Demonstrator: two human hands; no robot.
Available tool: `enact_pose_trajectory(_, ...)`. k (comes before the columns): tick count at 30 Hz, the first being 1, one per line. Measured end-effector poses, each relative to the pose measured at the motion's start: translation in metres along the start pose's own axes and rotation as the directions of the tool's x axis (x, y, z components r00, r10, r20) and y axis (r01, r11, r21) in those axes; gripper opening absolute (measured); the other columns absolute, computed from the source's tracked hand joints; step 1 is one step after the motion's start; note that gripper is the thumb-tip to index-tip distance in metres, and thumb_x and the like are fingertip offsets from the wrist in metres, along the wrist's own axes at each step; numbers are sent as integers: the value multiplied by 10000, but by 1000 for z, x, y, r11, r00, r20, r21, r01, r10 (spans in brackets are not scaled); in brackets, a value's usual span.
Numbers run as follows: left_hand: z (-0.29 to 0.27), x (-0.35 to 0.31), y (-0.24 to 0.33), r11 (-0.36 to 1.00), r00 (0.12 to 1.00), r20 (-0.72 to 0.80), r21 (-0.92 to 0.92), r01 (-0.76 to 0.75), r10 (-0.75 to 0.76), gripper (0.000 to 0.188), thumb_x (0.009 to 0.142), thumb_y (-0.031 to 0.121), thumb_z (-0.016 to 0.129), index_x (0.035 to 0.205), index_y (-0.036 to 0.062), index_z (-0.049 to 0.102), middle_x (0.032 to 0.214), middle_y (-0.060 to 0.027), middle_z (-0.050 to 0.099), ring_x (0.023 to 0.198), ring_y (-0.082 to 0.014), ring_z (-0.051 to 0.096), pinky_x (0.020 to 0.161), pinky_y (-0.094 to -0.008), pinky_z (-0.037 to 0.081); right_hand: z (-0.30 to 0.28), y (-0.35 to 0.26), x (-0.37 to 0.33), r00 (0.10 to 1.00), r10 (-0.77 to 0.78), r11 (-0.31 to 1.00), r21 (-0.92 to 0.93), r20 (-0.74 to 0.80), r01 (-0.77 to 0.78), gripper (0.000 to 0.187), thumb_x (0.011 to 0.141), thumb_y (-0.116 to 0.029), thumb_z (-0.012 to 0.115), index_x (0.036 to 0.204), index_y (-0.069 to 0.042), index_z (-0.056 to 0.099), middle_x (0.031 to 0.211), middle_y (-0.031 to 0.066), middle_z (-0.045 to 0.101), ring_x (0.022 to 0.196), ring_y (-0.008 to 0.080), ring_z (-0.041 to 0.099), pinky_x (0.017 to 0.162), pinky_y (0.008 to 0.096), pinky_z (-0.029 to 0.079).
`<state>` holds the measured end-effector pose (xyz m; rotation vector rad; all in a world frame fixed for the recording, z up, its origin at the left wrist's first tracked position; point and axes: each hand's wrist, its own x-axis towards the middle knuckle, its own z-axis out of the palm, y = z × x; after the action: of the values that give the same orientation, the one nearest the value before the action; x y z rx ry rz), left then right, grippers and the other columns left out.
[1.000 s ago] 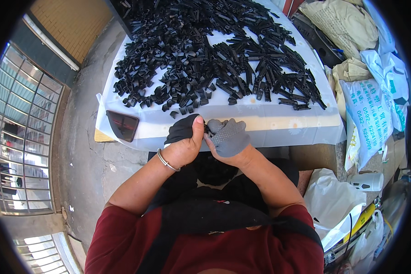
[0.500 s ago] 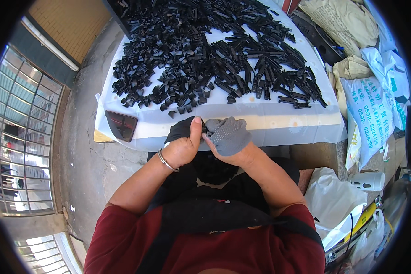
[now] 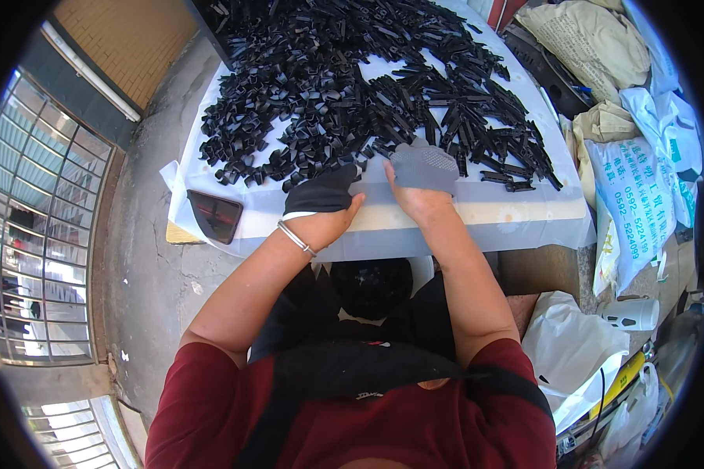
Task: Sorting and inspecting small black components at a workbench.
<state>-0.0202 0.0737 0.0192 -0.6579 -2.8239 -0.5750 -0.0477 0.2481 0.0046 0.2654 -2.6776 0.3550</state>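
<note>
My left hand (image 3: 321,201), in a black fingerless-looking glove with a metal bangle at the wrist, reaches over the near edge of a heap of small curved black plastic pieces (image 3: 250,141). Its thumb stands apart from the fingers, and I see nothing held. To its right, my right hand (image 3: 422,178), in a grey dotted glove, lies at the near edge of the long narrow black plastic strips (image 3: 465,117). Its thumb points forward, apart from the fingers; the fingertips are partly hidden over the strips. A container of dark pieces (image 3: 371,288) sits below the table edge, between my legs.
The table (image 3: 516,205) wears a pale cloth cover. A dark phone (image 3: 215,216) lies at its near left corner. White and beige sacks (image 3: 630,195) are piled on the right, with a white cup (image 3: 632,314) and a white bag (image 3: 571,352) nearer me. A barred window (image 3: 43,227) is at left.
My hands were together at the table edge around a small dark thing. They have parted and moved forward to the black pieces, the right one also rightward. The dark thing is no longer seen between them.
</note>
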Motion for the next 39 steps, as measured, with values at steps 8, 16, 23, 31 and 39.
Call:
enact_pose_trajectory(8,19,9,-1,985,998,-35,168,-40,47,282,780,274,573,958,55,575,879,-123,602,781,-276,596,658,-360,478,4,10,-8,946,-202,977,14,-253,212,135,775,-189,551,829,-70,587,834,113,571,780,296,557,675,411,432)
enact_pose_trajectory(16,18,-3,-6,994,999,-25,103,37,-35,279,766,193,567,1008,55,557,913,-127,588,797,-286,590,699,-360,477,-23,63,-1,976,200,976,-64,-91,-206,194,792,-190,531,885,-31,591,825,147,597,779,331,570,714,407,449)
enact_pose_trajectory(23,18,-8,-17,993,992,-54,-8,115,-115,338,750,195,560,1056,59,514,955,-161,592,870,-329,575,743,-397,463,-18,31,-21,991,-72,991,108,-110,84,199,787,-159,547,937,-33,580,855,154,602,756,312,583,694,393,462)
enact_pose_trajectory(31,5,-8,-20,898,977,79,-386,212,-197,243,810,102,459,1023,12,535,855,-91,621,716,-202,605,645,-324,484,-36,22,-31,988,44,708,702,-151,76,217,784,-62,593,978,-22,506,774,65,567,685,119,516,644,251,434)
enact_pose_trajectory(39,-6,-20,13,-184,920,358,-926,329,-158,202,815,-3,459,999,27,534,795,-53,578,594,-106,520,492,-232,410,-22,-16,-38,990,-105,548,836,90,-18,199,808,-152,577,951,-20,535,723,60,563,623,148,525,605,290,439)
